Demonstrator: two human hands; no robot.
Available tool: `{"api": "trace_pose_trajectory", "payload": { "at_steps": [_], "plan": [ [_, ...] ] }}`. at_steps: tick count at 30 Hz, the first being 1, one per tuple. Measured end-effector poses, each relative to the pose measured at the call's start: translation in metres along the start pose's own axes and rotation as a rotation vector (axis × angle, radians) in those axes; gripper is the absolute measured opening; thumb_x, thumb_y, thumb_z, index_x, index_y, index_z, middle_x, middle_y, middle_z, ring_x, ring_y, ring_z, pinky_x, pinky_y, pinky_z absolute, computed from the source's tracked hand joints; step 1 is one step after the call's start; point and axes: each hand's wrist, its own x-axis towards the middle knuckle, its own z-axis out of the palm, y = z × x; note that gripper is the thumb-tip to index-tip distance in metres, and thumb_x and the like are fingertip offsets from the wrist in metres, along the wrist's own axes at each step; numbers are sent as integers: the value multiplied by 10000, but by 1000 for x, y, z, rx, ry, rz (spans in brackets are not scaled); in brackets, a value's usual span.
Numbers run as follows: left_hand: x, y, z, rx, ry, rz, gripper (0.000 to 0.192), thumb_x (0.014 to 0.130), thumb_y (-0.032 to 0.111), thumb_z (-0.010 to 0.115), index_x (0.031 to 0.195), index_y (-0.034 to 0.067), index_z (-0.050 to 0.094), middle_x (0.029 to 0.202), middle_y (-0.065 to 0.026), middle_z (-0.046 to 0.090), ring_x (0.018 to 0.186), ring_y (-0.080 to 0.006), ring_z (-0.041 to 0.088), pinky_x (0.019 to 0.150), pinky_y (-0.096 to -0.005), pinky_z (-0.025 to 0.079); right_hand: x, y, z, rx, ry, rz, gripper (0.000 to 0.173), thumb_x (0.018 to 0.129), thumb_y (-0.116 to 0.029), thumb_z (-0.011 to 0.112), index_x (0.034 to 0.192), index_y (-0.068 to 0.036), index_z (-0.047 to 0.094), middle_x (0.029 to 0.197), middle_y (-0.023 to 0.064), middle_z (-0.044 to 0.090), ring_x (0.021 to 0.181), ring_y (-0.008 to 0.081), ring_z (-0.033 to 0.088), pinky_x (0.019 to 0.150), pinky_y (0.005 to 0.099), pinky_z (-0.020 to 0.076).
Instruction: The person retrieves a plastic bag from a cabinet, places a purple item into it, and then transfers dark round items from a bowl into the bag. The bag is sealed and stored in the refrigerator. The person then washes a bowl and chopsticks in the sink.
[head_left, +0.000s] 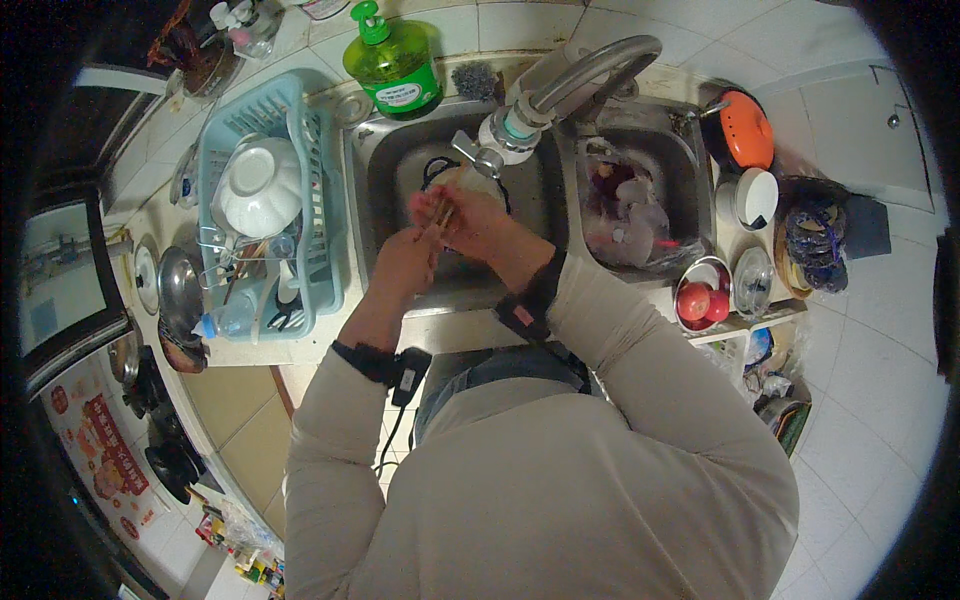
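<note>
My left hand (412, 259) and my right hand (480, 217) are brought together over the left basin (536, 262) of a steel sink. Both close around a narrow brownish thing (445, 216), perhaps thin sticks; the fingers hide most of it. Beneath them in the basin lies a pale round vessel (476, 182) with a black loop (435, 169) at its side, largely covered by the hands. Just above my right hand is the tap's outlet (489, 161); whether water runs cannot be made out.
A blue plastic dish rack (324, 262) with white bowls (259, 187) stands left. Behind the sink are a green pump bottle (394, 75) and a steel-wool scourer (474, 79). The right basin (679, 154) contains a plastic bag (630, 217). Red tomatoes (694, 301) sit in a metal bowl.
</note>
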Motion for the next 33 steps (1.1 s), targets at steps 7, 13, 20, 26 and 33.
{"api": "trace_pose_trajectory", "payload": {
  "at_steps": [7, 13, 20, 26, 33],
  "plan": [
    [-63, -10, -20, 102, -194, 336, 206, 900, 256, 541, 865, 53, 545, 601, -57, 492, 480, -206, 515, 441, -320, 412, 43, -73, -70, -1261, -176, -670, 197, 941, -230, 474, 955, -48, 550, 922, 115, 603, 816, 231, 605, 702, 363, 520],
    [-66, -5, -35, -1188, -438, -677, 211, 927, 211, 477, 876, 16, 536, 622, -82, 508, 485, -214, 525, 453, -305, 440, 35, -85, -63, -1120, -292, -501, 182, 917, -210, 502, 946, -37, 551, 859, 120, 597, 761, 230, 591, 698, 398, 499],
    [-45, -30, -53, -764, -494, -371, 246, 945, 299, 509, 892, 66, 567, 590, 7, 508, 398, -56, 412, 366, -201, 328, -3, -78, -20, -618, -215, -9, 262, 927, -252, 460, 913, -3, 539, 796, 131, 591, 777, 264, 588, 802, 508, 445],
    [-47, -41, -13, -1256, -493, -521, 250, 954, 300, 497, 932, 61, 568, 575, 29, 471, 401, -51, 389, 367, -183, 320, 7, -74, 2, -422, -97, -287, 242, 929, -251, 456, 933, -16, 512, 763, 114, 558, 775, 258, 569, 786, 431, 483],
    [-27, -28, 7, 639, 81, 600, 217, 876, 193, 552, 1045, 57, 548, 884, -142, 583, 768, -335, 584, 602, -418, 487, 22, -29, -22, -663, 121, -412, 160, 929, -181, 457, 968, -39, 520, 862, 115, 578, 805, 237, 582, 747, 366, 505]
  ]
}}
